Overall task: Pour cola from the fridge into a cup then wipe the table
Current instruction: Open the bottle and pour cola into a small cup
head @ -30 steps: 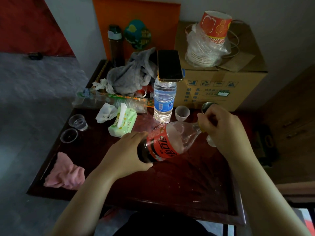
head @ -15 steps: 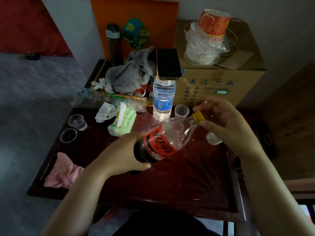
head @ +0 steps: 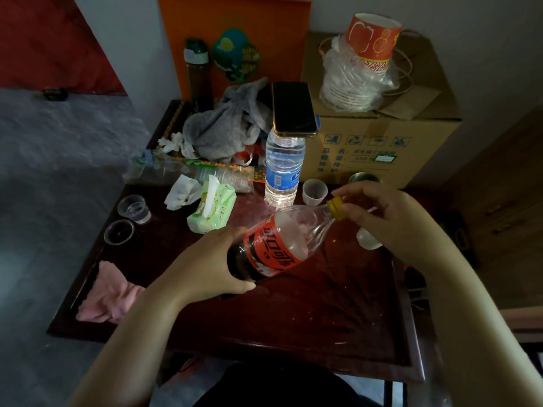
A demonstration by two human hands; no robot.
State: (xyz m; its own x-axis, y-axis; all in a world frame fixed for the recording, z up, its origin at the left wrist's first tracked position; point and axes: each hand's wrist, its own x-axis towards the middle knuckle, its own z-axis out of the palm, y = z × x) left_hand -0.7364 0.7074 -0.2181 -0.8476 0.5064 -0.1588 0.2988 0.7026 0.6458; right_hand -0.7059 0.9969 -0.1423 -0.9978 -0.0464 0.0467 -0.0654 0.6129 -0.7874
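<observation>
**Orientation.** One cola bottle (head: 273, 245) is held above the counter (head: 323, 304), tilted near horizontal. Its long axis runs from the base at lower left to the neck at upper right. One yellow cap (head: 336, 207) is seated on the neck, which points toward the cardboard box (head: 382, 133). The dark liquid lies pooled at the base end.

**Grip state.**
- The left grip (head: 205, 265) is wrapped around the base end, with the fingers curled over the bottle and the thumb underneath.
- The right grip (head: 390, 218) is at the neck end. Its thumb and forefinger close on the yellow cap and the other fingers are loosely curled.
- The bottle spans the gap between the two grips.

**Inventory.**
- One white cup (head: 368, 240) sits partly hidden beneath the right grip. Contact cannot be determined.
- One translucent cup (head: 315, 191) stands just beyond the cap.
- One metal cup (head: 363, 178) stands beside the box.
- Two clear cups (head: 133, 208) are near the left edge.
- One water bottle (head: 283, 171) stands upright with one phone (head: 293, 108) lying flat on top.
- One tissue pack (head: 213, 210), one pink cloth (head: 108, 295) and one grey cloth (head: 229, 124) lie on the counter.
</observation>
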